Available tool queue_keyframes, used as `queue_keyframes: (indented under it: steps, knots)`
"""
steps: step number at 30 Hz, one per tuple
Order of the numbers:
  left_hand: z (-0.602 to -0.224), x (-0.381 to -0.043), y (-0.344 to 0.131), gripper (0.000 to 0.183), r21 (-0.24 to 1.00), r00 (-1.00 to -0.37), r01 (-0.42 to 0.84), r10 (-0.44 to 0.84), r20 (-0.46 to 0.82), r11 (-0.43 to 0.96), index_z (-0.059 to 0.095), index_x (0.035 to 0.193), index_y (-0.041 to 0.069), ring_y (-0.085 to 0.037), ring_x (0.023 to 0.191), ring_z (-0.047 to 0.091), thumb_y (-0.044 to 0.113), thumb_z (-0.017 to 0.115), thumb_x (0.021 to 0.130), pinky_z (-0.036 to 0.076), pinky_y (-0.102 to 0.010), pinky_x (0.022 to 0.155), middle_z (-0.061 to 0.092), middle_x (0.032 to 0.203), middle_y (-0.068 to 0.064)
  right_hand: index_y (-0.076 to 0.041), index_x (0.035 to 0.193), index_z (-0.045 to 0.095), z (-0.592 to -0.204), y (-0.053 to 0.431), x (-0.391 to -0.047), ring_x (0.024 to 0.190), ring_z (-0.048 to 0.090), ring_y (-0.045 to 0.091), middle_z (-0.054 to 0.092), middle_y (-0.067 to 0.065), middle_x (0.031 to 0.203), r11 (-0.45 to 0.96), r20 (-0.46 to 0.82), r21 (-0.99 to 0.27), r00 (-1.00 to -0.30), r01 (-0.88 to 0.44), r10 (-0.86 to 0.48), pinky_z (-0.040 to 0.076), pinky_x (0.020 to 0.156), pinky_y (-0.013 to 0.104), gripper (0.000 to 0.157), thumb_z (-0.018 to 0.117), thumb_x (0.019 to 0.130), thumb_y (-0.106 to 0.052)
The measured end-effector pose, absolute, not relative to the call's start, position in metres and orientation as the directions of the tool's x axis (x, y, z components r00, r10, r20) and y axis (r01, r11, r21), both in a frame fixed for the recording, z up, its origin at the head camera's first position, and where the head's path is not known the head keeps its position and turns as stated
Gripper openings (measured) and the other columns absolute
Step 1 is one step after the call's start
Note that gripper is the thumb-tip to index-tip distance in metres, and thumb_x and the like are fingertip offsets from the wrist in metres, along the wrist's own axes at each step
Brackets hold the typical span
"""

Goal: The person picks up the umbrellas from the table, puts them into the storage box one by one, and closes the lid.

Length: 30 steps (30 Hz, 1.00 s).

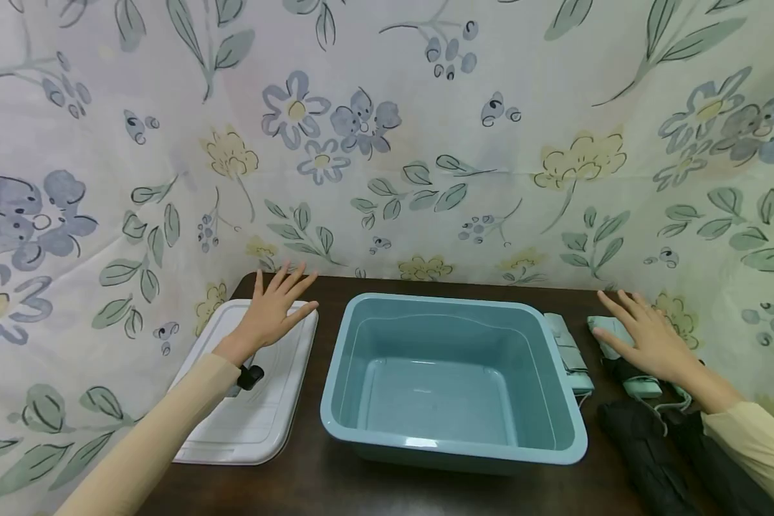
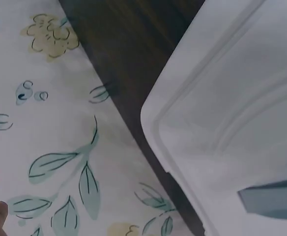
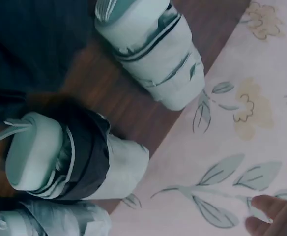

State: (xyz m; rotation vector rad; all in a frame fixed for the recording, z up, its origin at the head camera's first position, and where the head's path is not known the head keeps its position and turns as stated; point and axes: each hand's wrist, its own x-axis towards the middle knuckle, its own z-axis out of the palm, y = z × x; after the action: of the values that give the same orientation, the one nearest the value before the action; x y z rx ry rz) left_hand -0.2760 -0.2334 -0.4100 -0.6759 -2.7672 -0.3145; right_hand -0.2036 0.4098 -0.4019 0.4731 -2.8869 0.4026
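My left hand (image 1: 267, 315) hovers with spread fingers above a white plastic lid (image 1: 258, 423) at the left; it holds nothing. Over the right side of the table, my right hand (image 1: 654, 340) is also spread and bare, near several compact folding umbrellas. Among them, a mint-green umbrella (image 3: 156, 59) and a mint-and-black one (image 3: 35, 152) show their handles in the right wrist view. Between the hands stands a blue-green plastic tub (image 1: 432, 401) with nothing visible inside. Two black folded umbrella-like bundles (image 1: 641, 455) lie under the right forearm, which partly hides them.
Another folded mint umbrella (image 1: 567, 351) lies against the tub's right side. A grey-blue piece (image 2: 276, 199) sits on the white lid. The dark wooden table (image 1: 316, 473) is backed by a floral cloth (image 1: 387, 201), which also hangs at both sides.
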Motion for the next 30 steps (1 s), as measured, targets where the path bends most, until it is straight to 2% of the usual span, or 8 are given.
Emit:
queue_keyframes:
  steps: [4,9,14,17,19,26,30]
  knots:
    - [-0.411,-0.27,-0.232,0.062,0.214,-0.85,0.49,0.408,0.335,0.845,0.021,0.148,0.031,-0.028,0.143,0.007,0.052,0.042,0.094,-0.003,-0.062,0.108,0.018,0.155,-0.005,-0.02,0.15,0.013,-0.4,0.405,-0.196,0.127,0.021,0.057,0.014,0.029,0.149,0.886,0.233,-0.295,-0.927,-0.356,-0.295,0.023,0.085,0.073,0.078,0.061,0.089,-0.029]
    - [-0.409,-0.26,-0.227,0.061,0.321,-0.842,0.52,0.412,0.348,0.792,0.025,0.148,0.022,-0.028,0.142,0.013,0.046,0.044,0.095,0.007,-0.06,0.109,0.021,0.154,-0.007,-0.016,0.15,0.015,-0.4,0.399,-0.187,0.112,0.039,0.058,0.022,0.032,0.145,0.882,0.254,-0.266,-0.911,-0.39,-0.326,0.041,0.067,0.063,0.082,0.065,0.086,-0.028]
    - [-0.405,-0.247,-0.216,0.06,0.434,-0.829,0.557,0.444,0.34,0.709,0.018,0.149,0.026,-0.027,0.142,0.016,0.04,0.044,0.097,0.018,-0.057,0.109,0.018,0.154,-0.002,-0.02,0.15,0.013,-0.402,0.393,-0.177,0.106,0.043,0.058,0.022,0.033,0.145,0.878,0.231,-0.273,-0.913,-0.393,-0.336,0.043,0.061,0.056,0.084,0.066,0.085,-0.029]
    - [-0.403,-0.24,-0.209,0.06,0.466,-0.818,0.576,0.469,0.333,0.672,0.015,0.149,0.03,-0.027,0.141,0.017,0.039,0.044,0.097,0.021,-0.057,0.107,0.016,0.155,0.001,-0.022,0.15,0.015,-0.403,0.391,-0.17,0.109,0.041,0.059,0.021,0.031,0.146,0.876,0.206,-0.308,-0.925,-0.372,-0.32,0.043,0.061,0.058,0.083,0.067,0.085,-0.029]
    - [-0.402,-0.237,-0.205,0.06,0.477,-0.808,0.59,0.486,0.334,0.652,0.015,0.149,0.03,-0.026,0.141,0.019,0.038,0.044,0.097,0.022,-0.059,0.106,0.015,0.155,0.002,-0.023,0.15,0.016,-0.405,0.391,-0.166,0.109,0.041,0.06,0.02,0.031,0.146,0.877,0.188,-0.323,-0.933,-0.355,-0.308,0.044,0.058,0.054,0.082,0.066,0.085,-0.031]
    - [-0.402,-0.227,-0.194,0.062,0.499,-0.789,0.609,0.532,0.306,0.616,0.015,0.148,0.035,-0.025,0.141,0.019,0.042,0.045,0.095,0.026,-0.063,0.102,0.012,0.155,0.007,-0.024,0.149,0.017,-0.417,0.394,-0.151,0.114,0.039,0.056,0.027,0.032,0.141,0.877,0.149,-0.346,-0.943,-0.333,-0.299,0.04,0.067,0.065,0.082,0.067,0.085,-0.031]
    - [-0.403,-0.222,-0.19,0.062,0.529,-0.772,0.621,0.568,0.286,0.578,0.018,0.148,0.032,-0.029,0.14,0.02,0.042,0.047,0.094,0.029,-0.067,0.096,0.009,0.156,0.006,-0.024,0.149,0.018,-0.423,0.396,-0.142,0.114,0.04,0.052,0.032,0.029,0.139,0.88,0.147,-0.344,-0.945,-0.326,-0.293,0.039,0.07,0.065,0.082,0.068,0.084,-0.032]
